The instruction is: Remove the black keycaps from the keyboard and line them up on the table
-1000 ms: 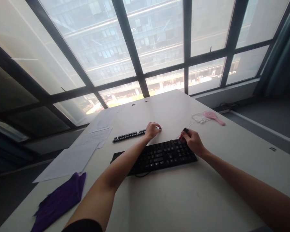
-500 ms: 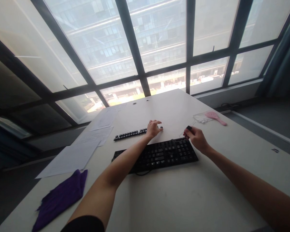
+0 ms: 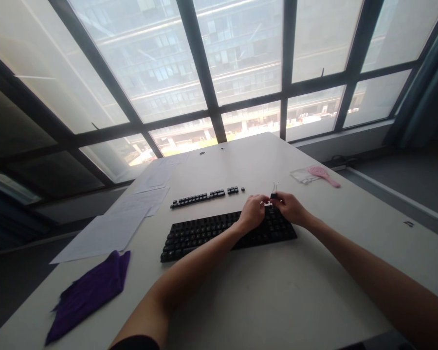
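Note:
A black keyboard point(image 3: 200, 233) lies on the white table in front of me. Over its right part, my right hand point(image 3: 292, 208) pinches a small keycap puller point(image 3: 274, 195), its thin wires pointing up. My left hand point(image 3: 253, 212) is beside it above the keys, fingers bent and close together, their tips near the puller. Whether those fingertips hold anything is hidden. Behind the keyboard stands a row of loose black keycaps point(image 3: 197, 198), with a small group point(image 3: 232, 190) and a single keycap point(image 3: 243, 189) at its right end.
Printed sheets of paper point(image 3: 102, 236) spread along the table's left side, with a folded purple cloth point(image 3: 89, 296) nearer me. At the right lie a pink hairbrush point(image 3: 323, 176) and a clear plastic bag point(image 3: 302, 176). Tall windows point(image 3: 241, 53) rise beyond the table point(image 3: 263, 306).
My left hand has moved from the row's right end to beside my right hand, leaving a single keycap there. The puller has turned so that its wires point up instead of down.

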A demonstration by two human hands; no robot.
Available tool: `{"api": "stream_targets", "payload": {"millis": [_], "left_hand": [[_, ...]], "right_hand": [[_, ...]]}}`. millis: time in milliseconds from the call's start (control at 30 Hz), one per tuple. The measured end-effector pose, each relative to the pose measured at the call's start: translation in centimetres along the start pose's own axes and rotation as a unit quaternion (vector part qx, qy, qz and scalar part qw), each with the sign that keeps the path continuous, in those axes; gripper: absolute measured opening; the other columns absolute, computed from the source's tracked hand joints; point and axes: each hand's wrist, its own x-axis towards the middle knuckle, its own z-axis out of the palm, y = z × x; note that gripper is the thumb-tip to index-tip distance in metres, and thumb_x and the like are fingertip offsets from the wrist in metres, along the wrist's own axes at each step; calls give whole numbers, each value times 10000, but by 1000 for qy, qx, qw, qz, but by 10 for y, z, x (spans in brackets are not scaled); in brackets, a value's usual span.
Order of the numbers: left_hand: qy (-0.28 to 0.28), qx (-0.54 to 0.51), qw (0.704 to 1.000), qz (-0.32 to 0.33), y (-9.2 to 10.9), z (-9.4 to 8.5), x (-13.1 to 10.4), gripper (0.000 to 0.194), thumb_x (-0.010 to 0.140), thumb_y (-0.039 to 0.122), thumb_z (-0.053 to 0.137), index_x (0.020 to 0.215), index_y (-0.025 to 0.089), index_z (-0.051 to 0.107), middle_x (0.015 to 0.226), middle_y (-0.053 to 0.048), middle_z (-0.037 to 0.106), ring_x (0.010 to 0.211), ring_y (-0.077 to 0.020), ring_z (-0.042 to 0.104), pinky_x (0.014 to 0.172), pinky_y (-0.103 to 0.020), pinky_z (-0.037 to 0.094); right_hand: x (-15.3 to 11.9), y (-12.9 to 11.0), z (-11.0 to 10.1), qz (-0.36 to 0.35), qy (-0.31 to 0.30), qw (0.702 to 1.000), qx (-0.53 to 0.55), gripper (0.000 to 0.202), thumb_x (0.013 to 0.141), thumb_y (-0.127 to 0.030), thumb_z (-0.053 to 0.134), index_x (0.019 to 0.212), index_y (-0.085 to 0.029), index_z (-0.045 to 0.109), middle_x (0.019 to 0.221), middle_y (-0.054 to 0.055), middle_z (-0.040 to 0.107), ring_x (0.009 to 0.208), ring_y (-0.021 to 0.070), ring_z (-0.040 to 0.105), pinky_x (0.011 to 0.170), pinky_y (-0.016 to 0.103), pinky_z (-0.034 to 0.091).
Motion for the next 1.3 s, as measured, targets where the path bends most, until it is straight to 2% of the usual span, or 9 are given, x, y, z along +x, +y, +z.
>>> {"api": "stream_targets", "payload": {"millis": [167,367,433,533,700,1000,1300], "left_hand": [[12,-12,1000,-12,-3,2,-3,313,817,22,479,938,190,713,937,-46,733,903,-207,633,911,-343,485],[-28,2,999,33,10,-3,-10,212,759,84,571,913,171,688,918,-80,696,894,-231,613,877,-348,493],[-32,-6,999,39,12,-2,-13,174,750,130,620,909,165,683,915,-82,685,884,-231,608,862,-345,495],[-32,-16,999,30,12,1,-14,159,767,194,673,922,169,699,912,-73,685,885,-226,613,852,-341,497],[-37,-36,999,15,7,4,-12,162,801,189,689,954,193,743,925,-52,712,866,-203,642,842,-323,503],[-19,-75,997,3,5,6,-12,179,829,213,701,998,211,760,937,-40,729,845,-185,655,833,-309,518],[33,-131,991,3,12,-3,-14,224,795,91,694,983,202,745,917,-36,728,827,-169,657,832,-307,533]], "right_hand": [[0,-4,-1,-26,-48,998,-29,183,868,-297,542,810,-194,682,748,30,683,702,192,561,677,296,424],[-10,-16,1,-82,-48,991,-98,178,889,-231,510,796,-216,661,795,51,701,710,199,593,675,285,400],[-12,-15,4,-71,-20,991,-108,188,890,-220,494,779,-207,645,776,51,697,691,194,590,660,282,394],[-12,-5,8,-10,41,996,-75,206,877,-247,505,711,-193,613,684,32,671,634,181,563,614,273,388],[-10,11,11,23,55,998,-2,216,853,-299,529,710,-176,634,691,21,674,633,172,547,594,266,396],[-11,14,12,61,102,991,54,236,848,-361,559,696,-184,599,613,15,612,576,169,523,541,274,385],[-16,-3,13,10,124,992,13,252,898,-396,535,746,-203,594,704,38,655,659,193,574,625,292,435]]}}
